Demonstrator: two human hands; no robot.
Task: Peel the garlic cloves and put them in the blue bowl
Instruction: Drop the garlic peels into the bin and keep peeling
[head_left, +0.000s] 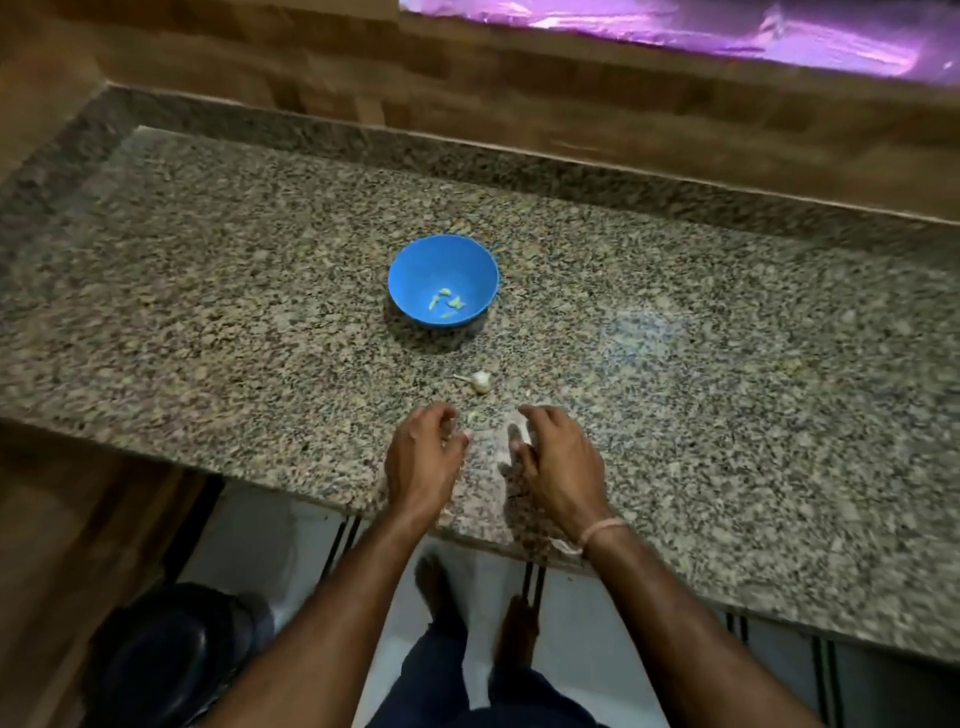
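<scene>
A blue bowl (443, 278) stands on the speckled granite counter (208, 312), with several pale peeled cloves (447, 303) in its bottom. In front of it lies part of a garlic bulb (480, 381) with a short stem. My left hand (423, 457) and my right hand (553, 457) hover side by side near the counter's front edge, fingers curled and apart, palms down. A small pale clove or bit of skin (472, 417) lies on the counter between the fingertips. Whitish skin scraps (519, 434) show under my right fingers; the frame is blurred there.
A raised granite ledge (467, 156) and a wooden wall run along the back. A pink-lit window strip (727, 31) is at top right. Below the counter's edge are a tiled floor, my feet, and a dark round object (166, 649) at lower left.
</scene>
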